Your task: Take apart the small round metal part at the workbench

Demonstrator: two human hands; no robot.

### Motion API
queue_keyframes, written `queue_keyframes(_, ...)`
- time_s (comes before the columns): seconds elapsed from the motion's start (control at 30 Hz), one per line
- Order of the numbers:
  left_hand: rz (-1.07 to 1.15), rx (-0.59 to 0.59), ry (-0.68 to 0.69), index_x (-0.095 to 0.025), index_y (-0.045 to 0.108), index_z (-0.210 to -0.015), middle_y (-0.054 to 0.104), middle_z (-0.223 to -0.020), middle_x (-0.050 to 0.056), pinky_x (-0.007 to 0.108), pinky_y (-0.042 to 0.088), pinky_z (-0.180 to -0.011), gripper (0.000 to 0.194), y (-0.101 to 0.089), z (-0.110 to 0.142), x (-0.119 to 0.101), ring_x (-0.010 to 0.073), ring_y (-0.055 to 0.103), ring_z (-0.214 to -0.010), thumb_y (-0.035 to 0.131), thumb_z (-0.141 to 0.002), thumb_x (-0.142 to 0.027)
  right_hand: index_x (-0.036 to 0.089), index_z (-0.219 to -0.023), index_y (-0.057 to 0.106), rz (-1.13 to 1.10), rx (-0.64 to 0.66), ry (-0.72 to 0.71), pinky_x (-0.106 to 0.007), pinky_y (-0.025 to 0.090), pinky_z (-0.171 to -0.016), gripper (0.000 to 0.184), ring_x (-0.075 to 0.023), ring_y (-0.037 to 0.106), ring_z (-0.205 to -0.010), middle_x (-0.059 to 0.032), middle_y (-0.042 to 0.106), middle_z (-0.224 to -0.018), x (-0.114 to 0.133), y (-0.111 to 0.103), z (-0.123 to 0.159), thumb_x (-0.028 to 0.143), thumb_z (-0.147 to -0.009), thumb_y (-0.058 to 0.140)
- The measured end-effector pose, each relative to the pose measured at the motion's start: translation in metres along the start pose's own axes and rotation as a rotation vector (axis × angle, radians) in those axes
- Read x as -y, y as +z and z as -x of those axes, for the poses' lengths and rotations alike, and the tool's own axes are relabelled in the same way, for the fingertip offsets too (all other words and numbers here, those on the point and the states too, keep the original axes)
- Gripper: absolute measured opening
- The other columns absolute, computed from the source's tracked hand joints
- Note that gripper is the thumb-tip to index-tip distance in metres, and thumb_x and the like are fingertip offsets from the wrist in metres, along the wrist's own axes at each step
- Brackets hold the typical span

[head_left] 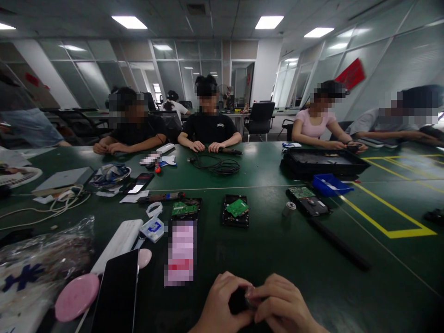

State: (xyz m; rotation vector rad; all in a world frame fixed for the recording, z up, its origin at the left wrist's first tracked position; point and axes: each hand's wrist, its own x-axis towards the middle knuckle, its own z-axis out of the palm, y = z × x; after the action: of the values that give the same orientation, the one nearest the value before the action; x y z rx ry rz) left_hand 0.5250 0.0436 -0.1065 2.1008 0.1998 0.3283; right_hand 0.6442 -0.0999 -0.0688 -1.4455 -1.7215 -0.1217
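At the near edge of the table, my left hand [222,303] is curled, its thumb and index finger making a ring. My right hand [282,303] meets it there, fingertips pinched together. Something small sits between the fingertips of both hands, mostly hidden, and I cannot make out what it is. Beyond them lie two opened hard drives, one with a loose green circuit board [237,208] on its dark case [227,222], the other with a green board [183,209] over its left part. To the right stands a small metal cylinder [290,209].
A third hard drive [314,206] lies right, near a blue tray [331,185], a black tray [322,164] and a black bar [342,245]. Left are a dark tablet or phone [116,291], a pink round object [77,297] and a plastic bag [45,263]. Several people sit opposite.
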Motion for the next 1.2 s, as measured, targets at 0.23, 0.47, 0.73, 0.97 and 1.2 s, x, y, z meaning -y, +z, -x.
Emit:
queue_keyframes(0.23, -0.026, -0.019, 0.01, -0.021, 0.066, -0.091, 0.066, -0.087, 0.002, 0.03, 0.045, -0.073, 0.035, 0.002, 0.0, 0.003, 0.0207, 0.058, -0.082, 0.076, -0.059, -0.014, 0.021, -0.082, 0.06, 0.006, 0.015, 0.112, -0.026, 0.048, -0.068, 0.016, -0.0136, 0.065, -0.078, -0.0036, 0.071, -0.094, -0.001, 0.001, 0.001, 0.006, -0.081, 0.055)
queue_keyframes(0.47, -0.023, -0.006, -0.012, -0.022, 0.067, -0.093, 0.067, -0.088, 0.003, 0.03, 0.045, -0.074, 0.033, 0.001, 0.0, 0.0, 0.0208, 0.058, -0.083, 0.079, -0.062, -0.024, 0.023, -0.075, 0.061, 0.011, 0.014, 0.185, -0.032, 0.047, -0.083, 0.016, -0.0171, 0.063, -0.089, 0.0023, 0.072, -0.075, -0.002, 0.0, 0.0, 0.007, -0.079, 0.063)
queue_keyframes(0.73, -0.008, 0.01, -0.021, -0.022, 0.067, -0.094, 0.067, -0.091, 0.003, 0.031, 0.045, -0.077, 0.037, -0.001, 0.001, 0.0, 0.0212, 0.058, -0.086, 0.082, -0.062, -0.032, 0.019, -0.053, 0.048, 0.051, -0.047, 0.4, -0.031, 0.05, -0.067, 0.034, -0.0172, 0.065, -0.075, -0.0026, 0.071, -0.074, -0.035, -0.033, 0.003, 0.025, -0.081, 0.067)
queue_keyframes(0.97, -0.031, 0.025, -0.045, -0.021, 0.067, -0.093, 0.067, -0.09, 0.003, 0.031, 0.045, -0.076, 0.038, -0.002, -0.002, -0.004, 0.0213, 0.059, -0.086, 0.083, -0.059, -0.028, 0.017, -0.051, 0.049, -0.129, 0.103, 0.595, -0.031, 0.049, -0.07, 0.039, -0.0168, 0.069, -0.073, -0.0028, 0.069, -0.069, -0.076, -0.022, 0.029, 0.035, -0.078, 0.07)
queue_keyframes(1.2, -0.071, 0.029, 0.006, -0.022, 0.066, -0.093, 0.068, -0.09, 0.003, 0.031, 0.046, -0.075, 0.038, -0.001, -0.002, 0.0, 0.0213, 0.06, -0.084, 0.082, -0.061, -0.033, 0.017, -0.054, 0.051, -0.104, 0.061, 0.539, -0.03, 0.049, -0.07, 0.033, -0.0163, 0.067, -0.074, -0.0032, 0.072, -0.076, -0.08, -0.024, 0.033, 0.032, -0.076, 0.071)
